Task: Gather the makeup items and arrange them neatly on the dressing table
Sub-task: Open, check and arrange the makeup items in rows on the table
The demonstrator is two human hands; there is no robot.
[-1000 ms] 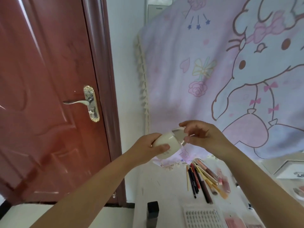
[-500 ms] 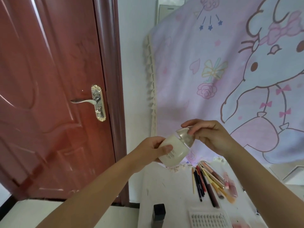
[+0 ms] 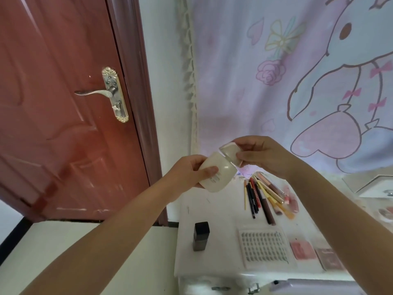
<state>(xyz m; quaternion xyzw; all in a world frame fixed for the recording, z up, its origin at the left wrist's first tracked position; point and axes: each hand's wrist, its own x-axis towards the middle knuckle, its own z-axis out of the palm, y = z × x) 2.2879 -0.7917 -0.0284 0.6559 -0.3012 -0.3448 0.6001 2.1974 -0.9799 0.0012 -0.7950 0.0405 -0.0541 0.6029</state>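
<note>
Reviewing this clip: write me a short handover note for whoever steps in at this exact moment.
Left hand grips the cream bottle by its body, held tilted in the air above the dressing table. Right hand pinches the bottle's cap.
Done: pencils lie in a row at the back; lash tray, pink palettes and an upright black bottle sit near the front.
Left: whether the cap is tight cannot be told; set the cream bottle down upright, probably on the bare patch beside the black bottle.
</note>
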